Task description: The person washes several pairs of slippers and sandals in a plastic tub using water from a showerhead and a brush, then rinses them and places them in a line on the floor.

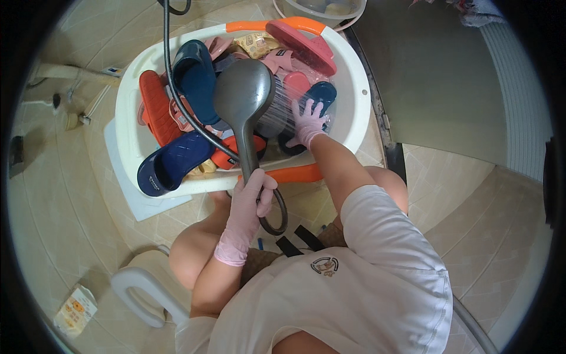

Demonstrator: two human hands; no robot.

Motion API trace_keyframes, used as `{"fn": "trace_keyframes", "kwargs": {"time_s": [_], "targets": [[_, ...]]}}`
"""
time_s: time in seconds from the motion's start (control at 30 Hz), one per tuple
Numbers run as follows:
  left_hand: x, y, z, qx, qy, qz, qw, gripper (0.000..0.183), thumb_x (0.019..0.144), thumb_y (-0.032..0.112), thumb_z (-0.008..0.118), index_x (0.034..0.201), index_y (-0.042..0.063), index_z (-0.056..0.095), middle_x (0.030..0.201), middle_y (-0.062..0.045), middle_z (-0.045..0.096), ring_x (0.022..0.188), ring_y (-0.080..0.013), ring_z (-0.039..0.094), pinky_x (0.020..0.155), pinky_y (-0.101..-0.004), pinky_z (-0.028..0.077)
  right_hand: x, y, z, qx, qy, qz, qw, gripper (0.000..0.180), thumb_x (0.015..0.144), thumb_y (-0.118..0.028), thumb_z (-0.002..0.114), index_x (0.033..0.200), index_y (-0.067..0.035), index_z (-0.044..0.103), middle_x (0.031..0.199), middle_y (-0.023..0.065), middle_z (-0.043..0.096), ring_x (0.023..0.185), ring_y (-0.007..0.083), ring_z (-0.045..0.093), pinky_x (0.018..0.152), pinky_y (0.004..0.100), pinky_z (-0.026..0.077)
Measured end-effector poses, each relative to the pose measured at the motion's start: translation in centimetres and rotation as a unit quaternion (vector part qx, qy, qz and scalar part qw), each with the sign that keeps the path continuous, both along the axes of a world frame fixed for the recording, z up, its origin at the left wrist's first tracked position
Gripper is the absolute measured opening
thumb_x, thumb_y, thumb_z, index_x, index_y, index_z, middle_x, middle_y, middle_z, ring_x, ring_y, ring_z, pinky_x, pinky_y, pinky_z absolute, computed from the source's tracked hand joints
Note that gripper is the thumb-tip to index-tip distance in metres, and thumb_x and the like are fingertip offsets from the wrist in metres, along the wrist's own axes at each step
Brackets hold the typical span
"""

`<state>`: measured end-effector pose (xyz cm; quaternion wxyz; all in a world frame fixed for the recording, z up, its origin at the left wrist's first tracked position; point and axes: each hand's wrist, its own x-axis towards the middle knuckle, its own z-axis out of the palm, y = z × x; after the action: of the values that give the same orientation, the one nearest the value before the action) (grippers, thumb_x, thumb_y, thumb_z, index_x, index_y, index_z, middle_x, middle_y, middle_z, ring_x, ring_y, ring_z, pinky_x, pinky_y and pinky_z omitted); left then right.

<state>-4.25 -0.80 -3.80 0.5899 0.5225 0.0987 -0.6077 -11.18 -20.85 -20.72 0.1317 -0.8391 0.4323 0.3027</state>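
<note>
Gloved in pink, my left hand [253, 199] grips the handle of a grey shower head [244, 90], which sprays water to the right into a white tub [360, 99]. My right hand [308, 121], also gloved, is in the spray with its fingers spread. It lies over or against a dark blue slipper [325, 94]; the exact contact is hidden by water. Around it are a pink round slipper end [296, 84] and a larger pink slipper [303, 46]. To the left lie a teal slipper [193, 84], an orange-red slipper [159, 108] and a navy slipper [177, 161].
The shower hose [167, 57] crosses over the tub's left side. A clear basin [325, 11] stands behind the tub, and a dark panel [442, 79] borders its right. A grey-white plastic handle [137, 287] and a printed packet [76, 311] are at lower left.
</note>
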Motion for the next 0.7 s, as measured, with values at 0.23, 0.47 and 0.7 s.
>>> {"fn": "trace_keyframes", "kwargs": {"time_s": [0.23,0.47,0.7], "targets": [[0.0,0.0,-0.5,0.001,-0.057,-0.054,0.997,0.033,0.095,0.032,0.043,0.078,0.007,0.054,0.047,0.004,0.036,0.034,-0.0052,0.026,0.035,-0.0205,0.019,0.2,0.5,-3.7,-0.06,-0.032,-0.032,0.997,0.123,0.049,-0.045,0.085,0.144,-0.028,0.007,0.143,0.0206,0.018,0.131,0.0513,0.016,0.094,0.0661,0.028],[0.7,-0.3,-0.2,-0.002,-0.069,-0.025,0.997,0.028,0.088,0.029,0.054,0.074,0.005,0.057,0.05,0.002,0.04,0.036,-0.0063,0.03,0.036,-0.0211,0.021,-0.5,1.0,-0.3,-0.075,-0.063,-0.017,0.995,0.101,0.066,-0.027,0.073,0.144,-0.026,0.009,0.145,0.0206,0.015,0.133,0.0473,0.017,0.096,0.0625,0.03],[1.2,0.4,0.5,-0.062,-0.09,0.001,0.994,0.03,0.092,0.035,0.05,0.078,0.008,0.055,0.051,0.005,0.038,0.038,-0.0052,0.028,0.038,-0.021,0.019,-1.4,-2.7,10.7,-0.011,-0.044,0.099,0.994,0.081,0.068,-0.022,0.062,0.142,-0.018,0.027,0.131,0.0198,0.042,0.12,0.0341,0.045,0.098,0.0391,0.04]]}}
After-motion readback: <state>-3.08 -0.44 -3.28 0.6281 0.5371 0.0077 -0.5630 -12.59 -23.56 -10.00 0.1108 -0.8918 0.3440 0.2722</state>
